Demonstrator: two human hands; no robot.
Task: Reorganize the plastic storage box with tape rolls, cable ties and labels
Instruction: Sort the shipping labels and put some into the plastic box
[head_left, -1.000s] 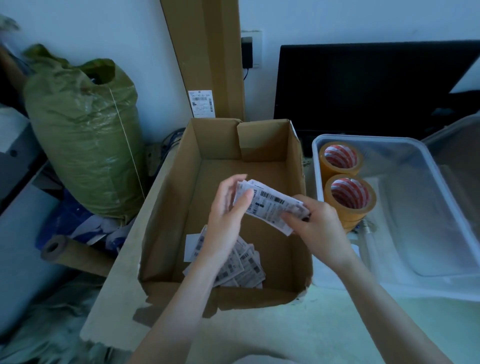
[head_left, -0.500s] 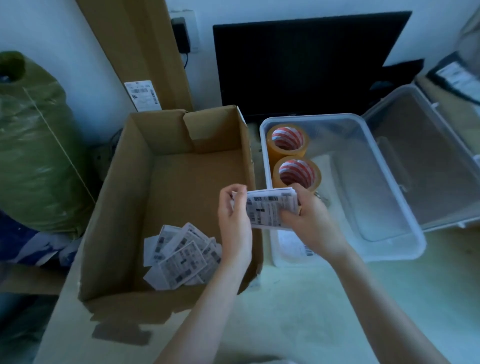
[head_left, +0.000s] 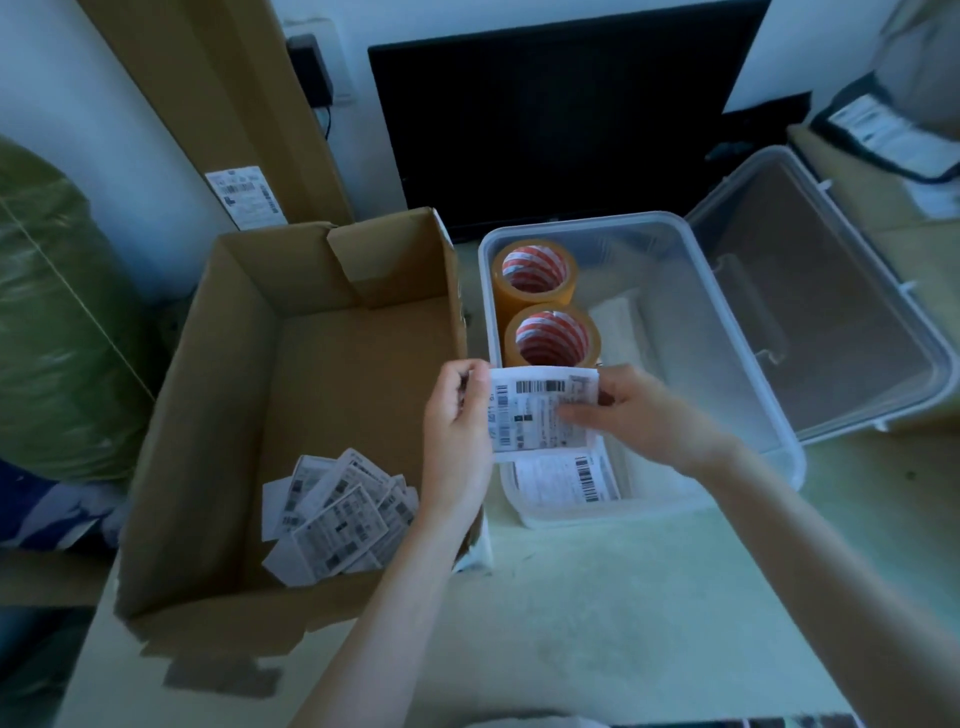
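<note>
At frame centre, a stack of labels (head_left: 540, 410) is held over the near-left corner of the plastic storage box (head_left: 769, 415), pinched in the closed grip of left hand (head_left: 457, 421) and right hand (head_left: 644, 415).

Label stack (head_left: 540, 410) in my grip: thin white paper, matt, black barcode print. Same paper on the loose labels (head_left: 337, 514) in the cardboard box (head_left: 218, 405), which is brown, matt, rough at the torn front edge. Storage box (head_left: 748, 364) is clear plastic, smooth, slightly frosted, glossy on the rim; its lid (head_left: 831, 312) is the same clear plastic. Tape rolls (head_left: 551, 338) are glossy amber-brown tape on cores printed with red and white stripes. Tabletop (head_left: 597, 597) is pale, matt, faintly grainy. Green sack (head_left: 62, 322) looks like woven plastic with a dull sheen. Black screen (head_left: 561, 124) is smooth, matt. Tall carton (head_left: 234, 93) against the wall: plain brown cardboard with a paper sticker.
</note>
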